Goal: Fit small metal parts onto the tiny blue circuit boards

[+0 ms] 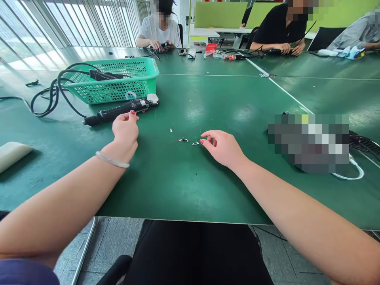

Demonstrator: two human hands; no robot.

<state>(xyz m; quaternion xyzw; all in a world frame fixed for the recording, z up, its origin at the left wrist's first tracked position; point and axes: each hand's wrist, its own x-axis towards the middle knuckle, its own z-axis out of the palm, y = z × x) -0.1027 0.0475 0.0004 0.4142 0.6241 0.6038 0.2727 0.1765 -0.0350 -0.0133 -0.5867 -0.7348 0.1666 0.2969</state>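
My left hand (126, 128) is closed, its fingertips at the near side of a black cylindrical corded tool (114, 113). Whatever its fingers hold, if anything, is hidden. Against the far end of that tool, a small white piece (152, 97) rests. My right hand (222, 147) hovers low over the table with fingers loosely curled and thumb apart, nothing visible between them. Just left of its thumb lies a small metal frame piece (195, 143). Beside that are a tiny dark-and-pink part (181, 139) and a small white bit (171, 130).
A green plastic basket (118, 93) holds a black device (102, 75) and cable. Looped black cord (53, 97) lies to the left. A pale rounded object (13, 154) sits at the left edge. A blurred-out bulky item (308, 144) stands right. Several people work across the green table (178, 190).
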